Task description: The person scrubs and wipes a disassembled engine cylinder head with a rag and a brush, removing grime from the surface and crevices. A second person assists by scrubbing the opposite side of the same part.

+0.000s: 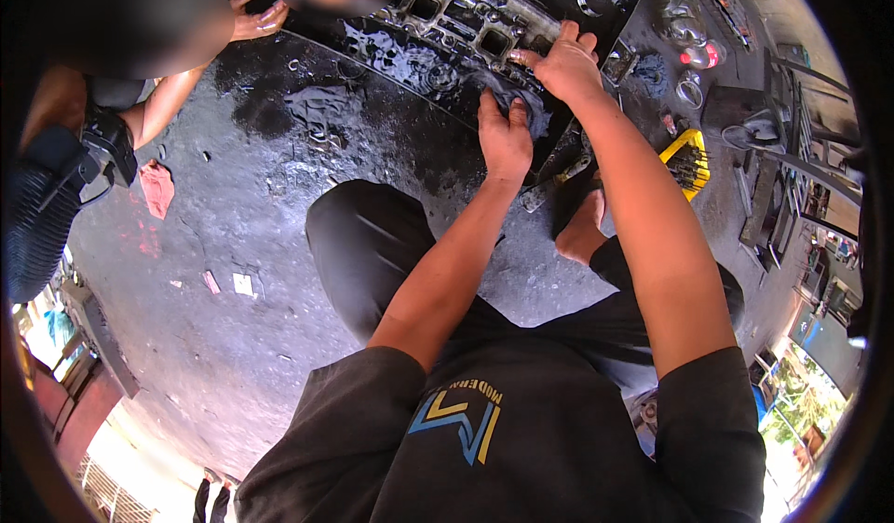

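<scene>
A long, oily metal engine cylinder head with square ports lies on a black, wet tray at the top of the view. My right hand grips its right end, thumb on the near side and fingers over the far edge. Just below, my left hand is closed on a dark grey, wet rag beside the part's near edge. The rag partly hides what lies under it.
A co-worker's hand is near the tray's left end. Grey rag-like material lies on the oily floor. On the right are a yellow-framed container, a bottle with a red label and metal rings. A pink cloth lies left.
</scene>
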Demonstrator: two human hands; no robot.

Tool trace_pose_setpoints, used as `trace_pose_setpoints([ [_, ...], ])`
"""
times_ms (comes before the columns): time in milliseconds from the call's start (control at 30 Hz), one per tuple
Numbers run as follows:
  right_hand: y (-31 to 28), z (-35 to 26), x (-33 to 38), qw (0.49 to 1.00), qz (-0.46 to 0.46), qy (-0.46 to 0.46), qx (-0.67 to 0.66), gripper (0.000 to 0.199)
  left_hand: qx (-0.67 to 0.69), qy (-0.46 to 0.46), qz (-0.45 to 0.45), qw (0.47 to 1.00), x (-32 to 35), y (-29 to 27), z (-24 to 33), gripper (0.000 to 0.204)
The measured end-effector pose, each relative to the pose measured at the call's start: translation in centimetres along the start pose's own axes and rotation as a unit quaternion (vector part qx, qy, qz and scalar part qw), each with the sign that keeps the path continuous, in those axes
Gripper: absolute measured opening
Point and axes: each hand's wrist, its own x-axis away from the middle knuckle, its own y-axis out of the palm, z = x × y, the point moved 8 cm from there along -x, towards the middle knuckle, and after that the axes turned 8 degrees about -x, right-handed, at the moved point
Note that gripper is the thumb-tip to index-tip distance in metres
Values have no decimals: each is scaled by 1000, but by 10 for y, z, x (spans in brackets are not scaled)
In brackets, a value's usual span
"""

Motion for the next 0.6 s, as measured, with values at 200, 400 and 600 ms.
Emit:
trace_pose_setpoints([
  [200, -6, -6, 5, 998, 45, -44, 11, 101, -168, -1, -31, 985, -7, 0, -37, 71],
  [400, -10, -5, 11, 987, 100, -121, 24, 95, -144, -105, -253, 951, -17, 25, -87, 66],
  [600, -22, 18, 12, 962, 148, -189, -128, 75, -124, 45, -14, 991, -43, -34, 4, 67],
])
